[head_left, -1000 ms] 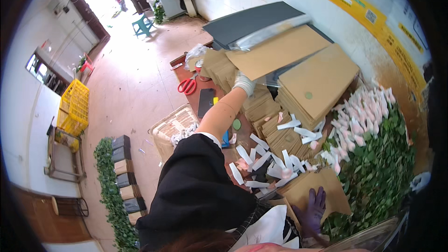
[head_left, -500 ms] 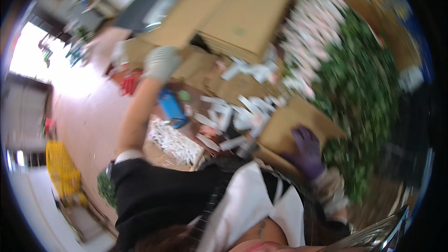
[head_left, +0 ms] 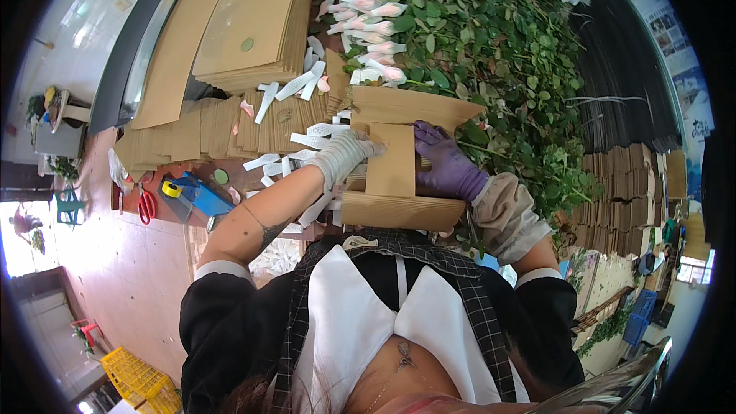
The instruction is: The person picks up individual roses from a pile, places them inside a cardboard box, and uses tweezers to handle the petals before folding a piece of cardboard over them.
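An opened piece of cardboard [head_left: 414,213] with raised flaps lies in front of me. A smaller flat cardboard piece [head_left: 391,172] rests across its middle. My left hand [head_left: 345,157], in a pale glove, grips the small piece's left edge, its fingertips partly hidden. From the other side my right hand [head_left: 448,162], in a purple glove, bends its fingers over the right edge; its thumb is mostly hidden. Just beyond the cardboard, pink roses in white net sleeves [head_left: 376,31] lie in rows, their leafy stems [head_left: 491,54] pointing right.
Loose white net sleeves [head_left: 299,84] are scattered to the left. Behind them stand stacks of flat cardboard [head_left: 253,23] and a row of small cardboard pieces [head_left: 184,130]. Red scissors [head_left: 146,205] and a blue tape dispenser [head_left: 203,195] sit at the table's left edge.
My left hand has come from the small cardboard pieces at the left to the opened cardboard, where a small piece now lies. My right hand stays at the cardboard. The view has turned.
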The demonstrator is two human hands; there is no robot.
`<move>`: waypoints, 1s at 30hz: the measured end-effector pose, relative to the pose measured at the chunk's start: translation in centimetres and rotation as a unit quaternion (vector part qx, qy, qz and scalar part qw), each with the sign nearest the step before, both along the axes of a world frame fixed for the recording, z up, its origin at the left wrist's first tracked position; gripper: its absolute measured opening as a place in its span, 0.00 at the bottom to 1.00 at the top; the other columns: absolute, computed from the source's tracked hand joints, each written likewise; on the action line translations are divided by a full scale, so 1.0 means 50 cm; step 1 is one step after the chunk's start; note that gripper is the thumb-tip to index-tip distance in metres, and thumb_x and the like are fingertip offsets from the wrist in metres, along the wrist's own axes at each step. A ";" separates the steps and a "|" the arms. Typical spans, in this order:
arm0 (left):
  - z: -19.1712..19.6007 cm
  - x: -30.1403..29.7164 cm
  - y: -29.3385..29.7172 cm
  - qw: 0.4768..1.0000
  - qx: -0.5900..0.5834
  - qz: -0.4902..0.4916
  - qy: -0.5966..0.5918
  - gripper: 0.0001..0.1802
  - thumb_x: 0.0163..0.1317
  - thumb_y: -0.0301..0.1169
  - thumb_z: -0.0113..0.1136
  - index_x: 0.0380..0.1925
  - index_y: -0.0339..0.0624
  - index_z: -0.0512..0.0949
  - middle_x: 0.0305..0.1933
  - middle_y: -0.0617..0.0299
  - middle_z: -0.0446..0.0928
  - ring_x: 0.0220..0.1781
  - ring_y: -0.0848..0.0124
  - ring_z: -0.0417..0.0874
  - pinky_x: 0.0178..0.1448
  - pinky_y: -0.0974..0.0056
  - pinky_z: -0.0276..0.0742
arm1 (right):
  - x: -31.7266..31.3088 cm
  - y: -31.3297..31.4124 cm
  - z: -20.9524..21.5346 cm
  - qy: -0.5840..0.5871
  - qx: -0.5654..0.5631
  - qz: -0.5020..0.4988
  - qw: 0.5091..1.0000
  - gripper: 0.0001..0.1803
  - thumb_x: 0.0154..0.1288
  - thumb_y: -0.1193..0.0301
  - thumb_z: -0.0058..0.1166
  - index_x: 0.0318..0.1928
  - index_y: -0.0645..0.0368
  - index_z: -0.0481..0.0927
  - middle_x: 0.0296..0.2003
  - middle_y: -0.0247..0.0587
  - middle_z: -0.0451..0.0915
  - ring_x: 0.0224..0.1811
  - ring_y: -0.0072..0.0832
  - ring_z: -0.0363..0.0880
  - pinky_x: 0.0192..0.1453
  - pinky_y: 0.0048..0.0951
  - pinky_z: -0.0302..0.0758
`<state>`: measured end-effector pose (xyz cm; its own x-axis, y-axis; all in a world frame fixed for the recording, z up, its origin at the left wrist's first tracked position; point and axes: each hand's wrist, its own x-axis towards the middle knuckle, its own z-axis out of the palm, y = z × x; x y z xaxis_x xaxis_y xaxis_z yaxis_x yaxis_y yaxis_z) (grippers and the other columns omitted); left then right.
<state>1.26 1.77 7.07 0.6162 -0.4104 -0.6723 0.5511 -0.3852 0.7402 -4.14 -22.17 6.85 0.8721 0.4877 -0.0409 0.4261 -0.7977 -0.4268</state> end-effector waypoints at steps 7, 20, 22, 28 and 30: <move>-0.032 -0.004 -0.005 0.984 0.101 -0.044 -0.137 0.23 0.60 0.44 0.60 0.48 0.37 0.78 0.37 0.51 0.81 0.38 0.57 0.84 0.41 0.54 0.79 | -0.034 0.041 0.062 0.009 -0.012 0.002 1.000 0.33 0.58 0.54 0.59 0.60 0.58 0.71 0.67 0.44 0.64 0.69 0.41 0.61 0.72 0.41 0.57; 0.033 -0.010 -0.027 0.671 0.224 -0.433 -0.559 0.52 0.44 0.56 0.69 0.65 0.40 0.62 0.71 0.45 0.56 0.73 0.48 0.56 0.74 0.51 0.55 | 0.038 -0.005 0.063 0.220 0.122 0.017 0.968 0.31 0.61 0.50 0.56 0.57 0.59 0.73 0.55 0.51 0.74 0.57 0.47 0.73 0.62 0.39 0.70; 0.057 -0.010 -0.031 0.665 0.250 -0.456 -0.536 0.50 0.45 0.55 0.69 0.65 0.42 0.62 0.72 0.47 0.55 0.73 0.49 0.55 0.73 0.49 0.57 | 0.011 -0.005 0.067 0.196 0.189 -0.037 0.961 0.28 0.63 0.52 0.56 0.55 0.59 0.75 0.56 0.50 0.74 0.58 0.46 0.72 0.62 0.40 0.70; 0.024 0.001 -0.048 0.672 0.237 -0.476 -0.515 0.31 0.62 0.47 0.54 0.64 0.48 0.65 0.71 0.49 0.57 0.73 0.50 0.55 0.69 0.45 0.62 | 0.053 -0.028 0.147 0.159 0.176 0.099 0.966 0.19 0.63 0.63 0.59 0.51 0.60 0.78 0.49 0.48 0.79 0.51 0.37 0.79 0.54 0.36 0.76; -0.038 -0.006 -0.038 0.719 0.241 -0.450 -0.471 0.31 0.61 0.48 0.54 0.62 0.48 0.67 0.72 0.52 0.56 0.74 0.49 0.53 0.70 0.44 0.58 | 0.198 -0.026 0.218 -0.004 0.284 0.004 0.959 0.13 0.61 0.73 0.60 0.47 0.59 0.80 0.39 0.41 0.83 0.38 0.31 0.82 0.43 0.32 0.78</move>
